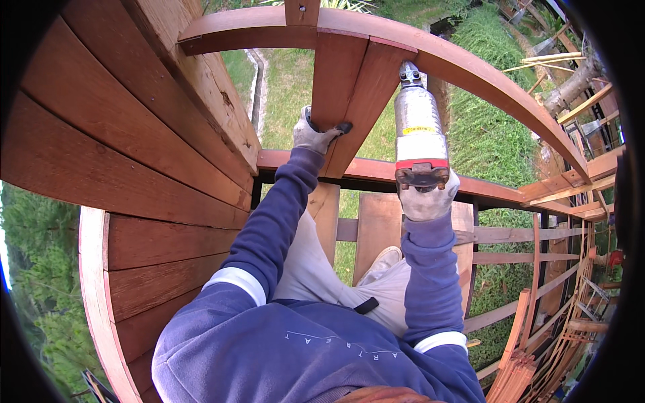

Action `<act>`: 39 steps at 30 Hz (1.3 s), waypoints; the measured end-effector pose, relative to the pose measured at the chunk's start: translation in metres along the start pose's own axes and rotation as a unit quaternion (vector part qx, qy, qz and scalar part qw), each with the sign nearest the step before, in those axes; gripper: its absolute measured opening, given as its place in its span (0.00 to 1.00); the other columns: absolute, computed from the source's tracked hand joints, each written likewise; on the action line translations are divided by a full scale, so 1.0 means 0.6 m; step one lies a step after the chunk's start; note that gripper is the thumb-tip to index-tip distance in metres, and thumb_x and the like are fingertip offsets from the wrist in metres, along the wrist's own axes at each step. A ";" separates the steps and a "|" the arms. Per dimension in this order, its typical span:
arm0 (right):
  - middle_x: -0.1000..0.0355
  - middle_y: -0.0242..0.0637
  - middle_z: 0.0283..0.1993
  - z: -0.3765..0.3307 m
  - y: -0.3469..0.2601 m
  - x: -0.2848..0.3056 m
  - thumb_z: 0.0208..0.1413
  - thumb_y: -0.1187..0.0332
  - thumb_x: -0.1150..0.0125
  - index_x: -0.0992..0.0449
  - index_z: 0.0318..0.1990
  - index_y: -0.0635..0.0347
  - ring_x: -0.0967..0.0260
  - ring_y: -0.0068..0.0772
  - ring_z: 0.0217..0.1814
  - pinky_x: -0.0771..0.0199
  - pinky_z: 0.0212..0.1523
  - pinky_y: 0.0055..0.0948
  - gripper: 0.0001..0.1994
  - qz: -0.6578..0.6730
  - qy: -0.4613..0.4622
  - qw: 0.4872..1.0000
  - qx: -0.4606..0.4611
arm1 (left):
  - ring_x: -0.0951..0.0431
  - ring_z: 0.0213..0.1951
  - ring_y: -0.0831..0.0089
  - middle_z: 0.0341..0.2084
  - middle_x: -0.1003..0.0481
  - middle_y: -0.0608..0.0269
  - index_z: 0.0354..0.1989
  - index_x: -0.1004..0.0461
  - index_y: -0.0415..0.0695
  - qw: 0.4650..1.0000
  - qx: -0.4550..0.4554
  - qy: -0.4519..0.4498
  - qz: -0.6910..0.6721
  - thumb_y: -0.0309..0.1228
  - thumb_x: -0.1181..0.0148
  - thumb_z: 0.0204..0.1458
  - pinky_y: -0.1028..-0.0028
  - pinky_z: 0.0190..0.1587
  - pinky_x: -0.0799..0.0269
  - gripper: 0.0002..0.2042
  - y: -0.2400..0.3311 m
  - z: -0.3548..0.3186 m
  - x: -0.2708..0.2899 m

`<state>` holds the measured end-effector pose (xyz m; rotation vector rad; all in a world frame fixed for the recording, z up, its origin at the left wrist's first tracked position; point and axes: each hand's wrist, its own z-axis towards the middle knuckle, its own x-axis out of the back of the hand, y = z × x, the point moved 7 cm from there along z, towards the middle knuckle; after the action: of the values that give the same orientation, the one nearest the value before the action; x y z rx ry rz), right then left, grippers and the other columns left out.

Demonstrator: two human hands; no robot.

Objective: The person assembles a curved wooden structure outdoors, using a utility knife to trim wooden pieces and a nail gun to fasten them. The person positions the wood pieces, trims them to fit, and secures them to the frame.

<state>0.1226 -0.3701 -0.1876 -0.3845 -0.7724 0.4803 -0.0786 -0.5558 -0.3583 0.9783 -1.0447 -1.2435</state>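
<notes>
A person in a blue hooded top looks down at their own two gloved hands, working high on a curved wooden frame outdoors. The left hand (314, 136), in a grey work glove, has its fingers curled around the lower end of a reddish wooden board (349, 87) that stands between two rails. The right hand (427, 199), also gloved, is closed around the base of a silver power tool (418, 127) whose tip presses against the curved top rail (484, 74) just beside the board.

The tool carries a narrow yellow label band around its middle, a pale band below that, and a red band just above the dark base. Any print on them is too small to make out.

The right palm is hidden behind the tool's base. The person's legs and one pale shoe (381, 263) show between the arms, partly covered by the sleeves.

Stained planks (121, 154) fill the left side. Far below lie grass (484, 134) and stacked timber (517, 376).
</notes>
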 end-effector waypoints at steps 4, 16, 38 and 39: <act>0.27 0.41 0.44 0.007 -0.042 0.012 0.46 0.74 0.37 0.25 0.45 0.58 0.25 0.44 0.40 0.23 0.35 0.41 0.15 -0.048 0.040 0.993 0.103 | 0.22 0.43 0.68 0.42 0.24 0.56 0.49 0.34 0.39 0.999 0.034 -0.031 -0.018 0.20 0.29 0.34 0.71 0.48 0.25 0.29 0.022 -0.007 -0.009; 0.27 0.48 0.44 -0.013 0.008 0.029 0.42 0.71 0.30 0.36 0.57 0.69 0.24 0.39 0.44 0.23 0.44 0.36 0.33 -0.062 0.095 0.993 0.042 | 0.22 0.43 0.66 0.41 0.23 0.57 0.48 0.31 0.40 0.999 0.042 -0.018 0.023 0.26 0.27 0.35 0.68 0.48 0.26 0.28 0.039 -0.013 -0.002; 0.26 0.43 0.35 -0.005 0.032 0.018 0.51 0.74 0.37 0.30 0.46 0.71 0.25 0.35 0.34 0.24 0.42 0.33 0.16 0.383 -0.044 0.889 -0.247 | 0.21 0.41 0.64 0.39 0.23 0.54 0.44 0.31 0.40 1.000 0.010 -0.021 -0.001 0.31 0.23 0.32 0.67 0.46 0.26 0.29 0.003 -0.002 -0.001; 0.26 0.43 0.38 -0.021 0.015 0.030 0.49 0.75 0.36 0.31 0.48 0.70 0.25 0.35 0.37 0.25 0.44 0.33 0.18 0.097 -0.022 0.991 -0.084 | 0.22 0.42 0.66 0.40 0.23 0.56 0.46 0.31 0.40 0.999 0.017 -0.030 0.014 0.27 0.26 0.34 0.68 0.47 0.26 0.28 0.004 -0.003 -0.005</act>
<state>0.1407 -0.3545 -0.1903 -0.6108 -0.8248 0.6100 -0.0766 -0.5524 -0.3568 0.9542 -1.1257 -1.2429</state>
